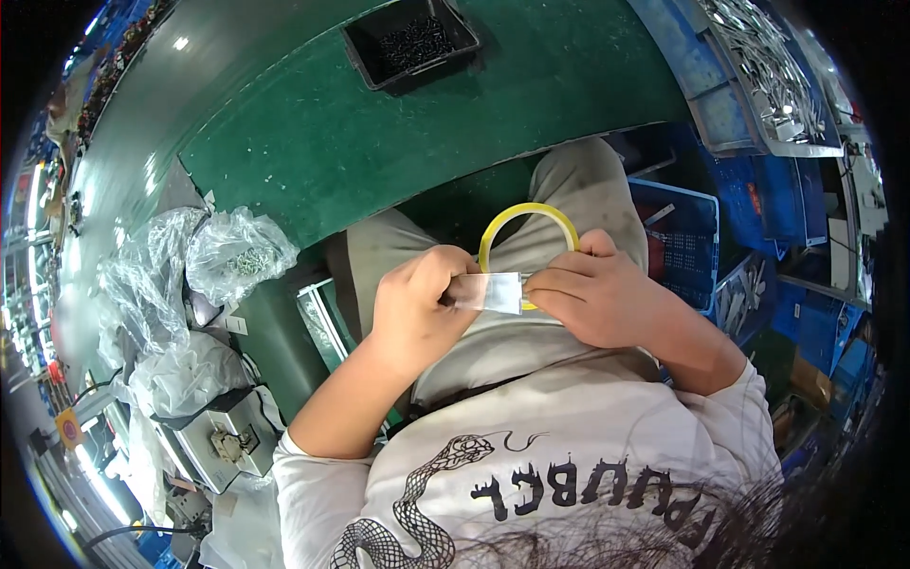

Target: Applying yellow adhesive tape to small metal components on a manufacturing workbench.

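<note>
In front of my lap, my left hand point(422, 302) is closed, thumb and fingers pinching a small clear strip point(489, 292) with a whitish, shiny end. My right hand point(599, 296) is closed too, its fingertips on a thin yellow ring point(492, 230) that looks like a nearly used-up tape roll. The strip's pale end lies right by the right fingertips, against the lower part of the ring. Whether strip and ring are joined is hidden by the fingers. The ring stands up above both hands.
A black bin point(410, 43) of small dark parts stands on the green table point(284, 123). Clear plastic bags point(237, 254) and a metal box-like device point(223, 441) are at left. At right are a blue basket point(687, 242) and a bin of metal parts point(773, 85).
</note>
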The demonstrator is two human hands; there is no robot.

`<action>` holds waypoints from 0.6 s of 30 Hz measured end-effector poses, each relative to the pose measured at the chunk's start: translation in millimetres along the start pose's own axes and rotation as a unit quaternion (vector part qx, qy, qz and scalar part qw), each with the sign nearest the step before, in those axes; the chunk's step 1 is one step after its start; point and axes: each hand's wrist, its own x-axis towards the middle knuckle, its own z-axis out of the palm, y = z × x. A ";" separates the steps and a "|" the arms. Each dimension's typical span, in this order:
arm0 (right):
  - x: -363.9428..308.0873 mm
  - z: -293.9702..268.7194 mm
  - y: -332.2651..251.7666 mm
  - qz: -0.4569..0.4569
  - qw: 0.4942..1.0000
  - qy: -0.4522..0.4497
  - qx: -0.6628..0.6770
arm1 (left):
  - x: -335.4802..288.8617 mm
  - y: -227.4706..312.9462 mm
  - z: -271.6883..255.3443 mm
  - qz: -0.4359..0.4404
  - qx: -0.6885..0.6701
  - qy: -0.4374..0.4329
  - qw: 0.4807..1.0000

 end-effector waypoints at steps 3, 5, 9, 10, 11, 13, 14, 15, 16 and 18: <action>-0.3 1.1 -0.1 0.000 1.000 0.002 0.000 | 0.9 1.7 0.9 -0.011 0.009 -0.008 1.000; -0.6 1.9 -0.1 -0.002 1.000 0.004 -0.001 | 1.3 2.1 1.7 -0.016 0.006 -0.012 1.000; -1.7 3.2 -0.5 0.003 1.000 0.004 0.011 | 2.4 2.7 3.9 -0.020 0.022 -0.013 0.999; -1.9 3.4 -0.6 0.004 1.000 0.003 0.006 | 2.6 3.0 4.4 -0.021 0.019 -0.009 1.000; -2.1 4.0 -0.8 0.005 1.000 0.004 0.006 | 2.3 2.8 4.5 -0.021 0.019 -0.010 1.000; -2.3 5.5 -1.2 0.011 1.000 0.013 0.009 | 0.6 0.9 5.5 -0.034 0.032 -0.021 0.999; -1.9 5.4 -1.3 0.010 1.000 0.013 0.009 | -0.5 -0.9 6.7 -0.034 0.032 -0.021 0.999; -1.4 5.3 -1.4 0.012 1.000 0.011 0.008 | -1.7 -3.3 8.8 -0.017 0.028 0.002 0.999; -0.8 5.2 -1.5 0.014 1.000 0.008 0.007 | -2.9 -5.3 10.5 0.000 0.024 0.025 0.999; -1.6 6.8 -1.1 0.021 1.000 0.013 0.006 | -4.0 -8.5 14.3 0.009 0.021 0.039 0.999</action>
